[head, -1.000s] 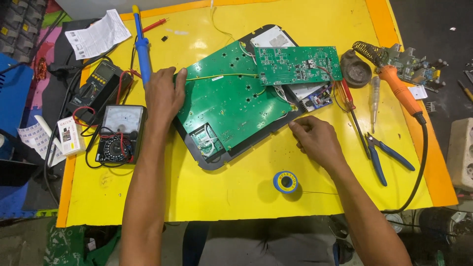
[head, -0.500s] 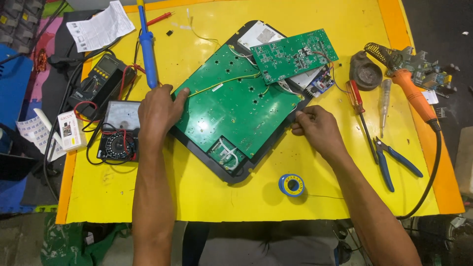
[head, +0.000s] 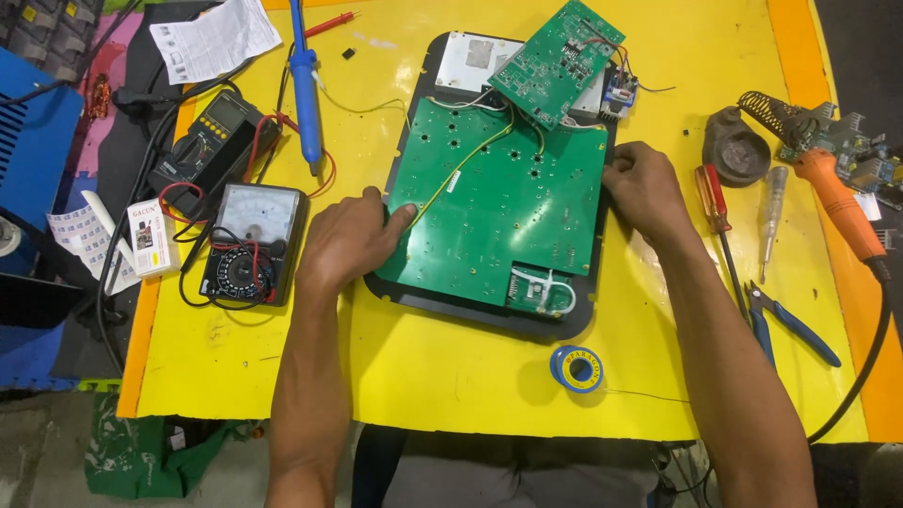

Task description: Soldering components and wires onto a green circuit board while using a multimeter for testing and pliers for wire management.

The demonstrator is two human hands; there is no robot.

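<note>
Green laminate filled the middle of the head view: a large circuit board point(head: 499, 202) lay component side down in a dark, round-cornered housing point(head: 489, 320) on the yellow desk point(head: 423, 376). A smaller green board point(head: 555, 52) sat tilted over the housing's far end, tied to the rest by thin wires, and a yellow wire point(head: 461, 169) ran slantwise across the large board.

The left hand point(head: 348, 240) rested at the board's left edge, its grip loose and unclosed, fingertips on the edge where the yellow wire ended, holding nothing. The right hand point(head: 644, 188) lay against the housing's right rim, fingers curled onto the edge; whether they pinched the board or only steadied the housing could not be told.

Left of the housing stood an analogue meter point(head: 254, 245) with a digital meter point(head: 212, 136) beyond it, their leads tangled, and a blue solder sucker point(head: 306, 85) nearby. To the right were a red-handled screwdriver point(head: 715, 202), a tester screwdriver point(head: 771, 212), blue-handled cutters point(head: 790, 325) and an orange soldering iron point(head: 837, 198) by its stand point(head: 738, 146). A blue solder reel point(head: 576, 367) sat just below the housing.

Judging by both hands at opposite edges, the board was being seated or shifted; it would go best with even pressure on the bare edges only, keeping fingers off the wires and watching that the tethered small board was not pulled.
</note>
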